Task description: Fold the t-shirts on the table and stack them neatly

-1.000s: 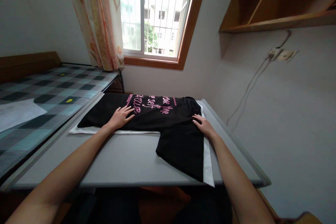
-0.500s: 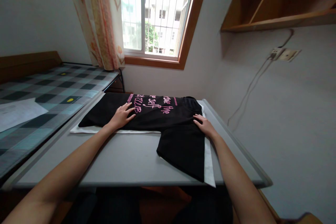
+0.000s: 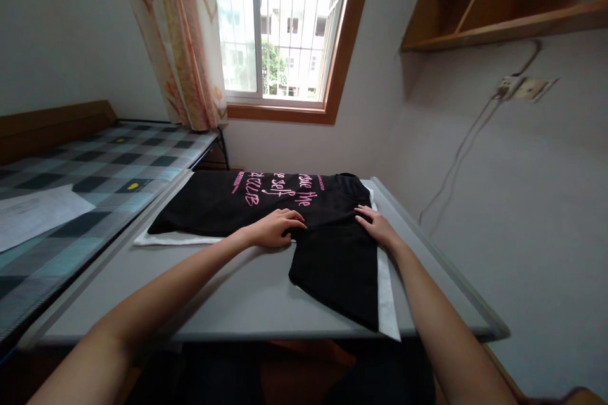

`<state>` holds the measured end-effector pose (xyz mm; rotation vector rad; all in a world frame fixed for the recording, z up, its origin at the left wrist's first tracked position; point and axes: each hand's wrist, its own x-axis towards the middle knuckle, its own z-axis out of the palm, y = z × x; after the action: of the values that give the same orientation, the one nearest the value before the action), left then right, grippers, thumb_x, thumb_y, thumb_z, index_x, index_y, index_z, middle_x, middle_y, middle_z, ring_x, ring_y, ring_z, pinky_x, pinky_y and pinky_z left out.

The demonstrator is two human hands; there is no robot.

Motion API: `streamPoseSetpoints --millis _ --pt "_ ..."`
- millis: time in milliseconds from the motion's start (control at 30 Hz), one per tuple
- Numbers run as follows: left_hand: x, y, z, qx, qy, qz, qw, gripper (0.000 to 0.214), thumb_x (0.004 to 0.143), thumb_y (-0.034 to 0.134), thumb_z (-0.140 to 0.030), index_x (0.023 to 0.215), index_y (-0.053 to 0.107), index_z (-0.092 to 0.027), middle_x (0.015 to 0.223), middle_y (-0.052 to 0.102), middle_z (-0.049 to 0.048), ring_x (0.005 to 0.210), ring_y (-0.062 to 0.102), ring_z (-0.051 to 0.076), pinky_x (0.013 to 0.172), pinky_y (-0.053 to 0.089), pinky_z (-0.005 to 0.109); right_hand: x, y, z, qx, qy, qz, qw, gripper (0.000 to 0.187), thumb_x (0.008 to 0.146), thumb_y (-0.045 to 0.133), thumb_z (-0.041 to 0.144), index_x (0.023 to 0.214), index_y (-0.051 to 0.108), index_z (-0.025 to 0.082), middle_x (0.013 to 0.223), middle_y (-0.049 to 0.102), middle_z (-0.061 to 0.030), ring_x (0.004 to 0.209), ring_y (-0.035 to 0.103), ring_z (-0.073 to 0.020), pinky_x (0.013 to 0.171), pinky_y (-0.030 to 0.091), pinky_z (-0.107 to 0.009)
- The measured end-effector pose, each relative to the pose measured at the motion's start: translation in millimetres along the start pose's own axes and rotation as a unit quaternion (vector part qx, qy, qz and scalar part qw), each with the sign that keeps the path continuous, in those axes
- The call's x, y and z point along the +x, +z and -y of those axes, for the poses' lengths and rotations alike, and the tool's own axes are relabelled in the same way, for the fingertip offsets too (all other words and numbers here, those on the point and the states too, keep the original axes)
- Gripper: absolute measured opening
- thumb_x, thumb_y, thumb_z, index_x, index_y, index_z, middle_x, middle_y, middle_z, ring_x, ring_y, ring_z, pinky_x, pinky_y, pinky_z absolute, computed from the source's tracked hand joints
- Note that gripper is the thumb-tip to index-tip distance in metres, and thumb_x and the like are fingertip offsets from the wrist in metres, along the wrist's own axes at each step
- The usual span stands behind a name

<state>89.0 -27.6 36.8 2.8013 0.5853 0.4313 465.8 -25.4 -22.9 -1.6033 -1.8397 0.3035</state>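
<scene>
A black T-shirt point(image 3: 213, 202) with pink lettering lies on the grey table point(image 3: 237, 304), its collar toward the right and one sleeve pointing at me. White cloth point(image 3: 389, 304) shows from under it along the right side and the near left edge. My left hand point(image 3: 275, 228) rests on the shirt's near edge close to the sleeve's inner corner, fingers stretched out and a little bent. Flat on the shoulder near the collar lies my right hand point(image 3: 375, 226), its fingers extended. Neither hand grips the fabric.
To the left stands a bed with a checked cover point(image 3: 166, 152) and paper sheets point(image 3: 40, 212) on it. A curtain point(image 3: 190, 44) hangs beside the window. Wooden shelves point(image 3: 513, 22) and a socket point(image 3: 517, 88) with a hanging cord are on the right wall.
My left hand has slid right along the shirt, from beside the pink lettering to near the sleeve. My right hand stays by the collar, and the shirt lies much the same.
</scene>
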Motion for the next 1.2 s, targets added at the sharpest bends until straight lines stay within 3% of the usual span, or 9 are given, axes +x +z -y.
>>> streamPoseSetpoints --millis 133,233,433,700,900,1033,1133,1200 --pt "18 -7.4 -11 -0.060 0.024 0.079 0.995 0.067 0.067 0.072 -0.018 0.132 0.057 -0.031 0.139 0.048 0.0072 0.123 0.048 0.029 0.107 0.036 0.044 -1 -1 2 -0.002 0.001 0.004 1.000 0.036 0.084 0.059 0.037 0.114 0.070 0.022 0.133 0.060 -0.0112 0.130 0.049 -0.0286 0.112 0.035 -0.049" --pt "23 -11.3 -19 -0.079 0.037 0.132 0.987 0.067 0.064 0.078 -0.019 0.127 0.062 -0.035 0.144 0.041 0.0064 0.129 0.042 0.032 0.109 0.034 0.048 -1 -2 4 -0.006 0.000 0.006 1.000 0.039 0.084 0.058 0.037 0.116 0.070 0.018 0.133 0.059 -0.0139 0.130 0.049 -0.0287 0.112 0.035 -0.047" --pt "20 -14.5 -30 -0.107 0.043 0.177 0.978 0.066 0.058 0.088 -0.035 0.119 0.067 -0.039 0.147 0.037 0.0032 0.135 0.032 0.036 0.112 0.030 0.052 -2 -3 5 -0.003 -0.001 0.008 1.000 0.036 0.084 0.059 0.037 0.115 0.070 0.022 0.134 0.059 -0.0103 0.130 0.048 -0.0281 0.112 0.034 -0.049" --pt "10 -10.0 -29 -0.149 0.055 0.131 0.979 0.015 0.069 0.081 -0.025 0.083 0.079 -0.030 0.138 0.050 0.0007 0.131 0.034 0.029 0.113 0.029 0.045 -2 -3 5 0.001 0.002 0.010 1.000 0.037 0.085 0.059 0.038 0.116 0.070 0.020 0.134 0.059 -0.0120 0.131 0.048 -0.0280 0.113 0.034 -0.047" --pt "1 -10.9 -26 -0.156 0.035 0.156 0.975 0.046 0.069 0.070 -0.007 0.105 0.074 -0.035 0.139 0.048 0.0003 0.129 0.037 0.027 0.110 0.034 0.043 -1 -3 5 -0.001 0.010 0.016 1.000 0.037 0.084 0.059 0.038 0.116 0.070 0.020 0.134 0.059 -0.0124 0.132 0.047 -0.0289 0.113 0.033 -0.048" --pt "-3 -9.3 -28 -0.152 0.036 0.162 0.974 0.053 0.063 0.083 -0.021 0.113 0.071 -0.034 0.143 0.045 0.0028 0.133 0.032 0.032 0.111 0.032 0.047 -1 -3 4 -0.004 0.010 0.017 1.000 0.038 0.085 0.059 0.037 0.117 0.069 0.019 0.135 0.058 -0.0138 0.132 0.047 -0.0292 0.113 0.032 -0.047" --pt "-3 -8.4 -29 -0.171 0.052 0.144 0.973 0.032 0.070 0.081 -0.030 0.101 0.076 -0.032 0.143 0.047 0.0025 0.136 0.030 0.032 0.112 0.029 0.046 -2 -2 5 0.000 0.008 0.015 1.000 0.037 0.084 0.059 0.036 0.115 0.070 0.020 0.134 0.058 -0.0133 0.131 0.047 -0.0290 0.113 0.032 -0.048" --pt "-2 -9.1 -30 -0.204 0.053 0.119 0.970 0.014 0.078 0.074 -0.032 0.090 0.078 -0.027 0.139 0.053 0.0048 0.132 0.039 0.030 0.110 0.031 0.042 -2 -2 7 0.005 0.013 0.012 1.000 0.036 0.084 0.059 0.035 0.114 0.071 0.020 0.134 0.059 -0.0131 0.131 0.047 -0.0288 0.113 0.032 -0.048"
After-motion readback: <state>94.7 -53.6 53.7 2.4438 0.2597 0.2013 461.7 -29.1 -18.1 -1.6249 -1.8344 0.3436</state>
